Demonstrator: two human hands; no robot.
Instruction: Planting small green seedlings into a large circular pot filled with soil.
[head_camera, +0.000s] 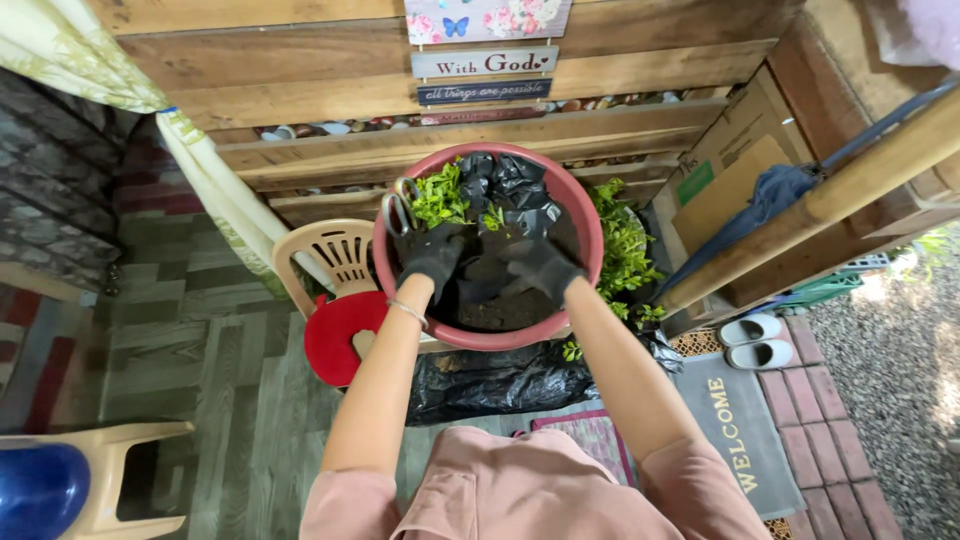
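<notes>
Digging both gloved hands, left hand (432, 255) and right hand (540, 265), fingers spread apart, into dark soil (500, 310) inside the red basin (585, 215); looks loose, crumbly; scoop from beneath the fingertips; scissors (400, 210) just beyond left fingers

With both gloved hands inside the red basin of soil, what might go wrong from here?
1. The scissors lie on the rim next to the left hand; a nudge might drop them or nick the glove.
2. The right hand works beside black plastic; soil may bury it.
3. The red basin looks heavy with soil and might tip if pushed.
</notes>
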